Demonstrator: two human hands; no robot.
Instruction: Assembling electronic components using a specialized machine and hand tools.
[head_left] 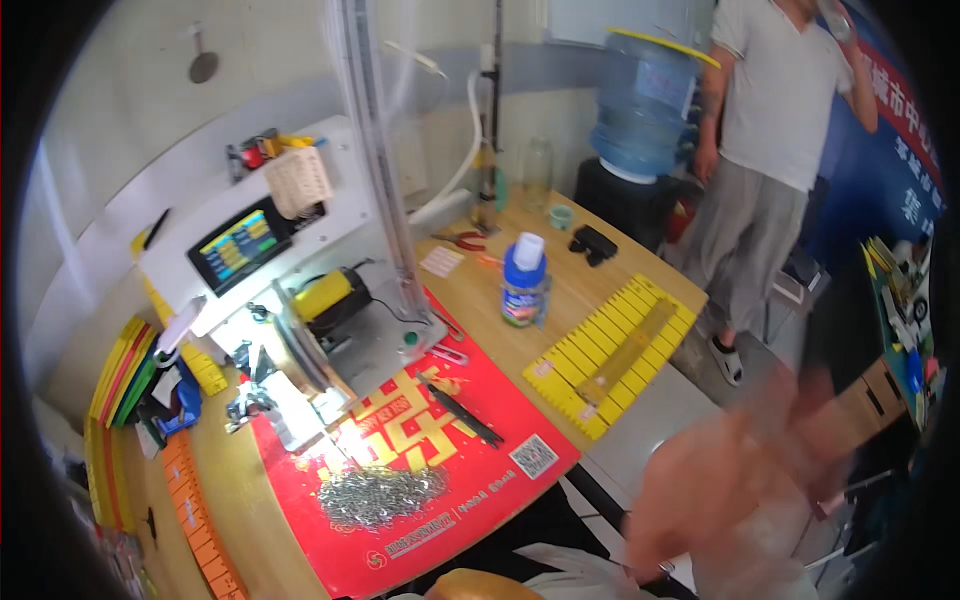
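Note:
At the lower right, off the table's edge, my hands [695, 490] are heavily smeared by motion. One blurs into the other, and their fingers cannot be made out. Whether they hold anything does not show. To their left lies a red printed mat [420, 545] on the wooden table. A heap of small silvery metal pieces [383, 497] rests on it, below a slim black tool [465, 412] with a pointed end. Behind the mat stands a brightly lit machine with a screen [240, 245] and a yellow-and-black cylindrical part [325, 295].
A blue bottle with a white cap [523, 280] stands beside a yellow marked strip [615, 355]. Red-handled pliers [463, 240] lie farther back. An orange marked strip [195, 510] runs along the left. Behind the table are a water dispenser bottle [645, 110] and a standing person [775, 120].

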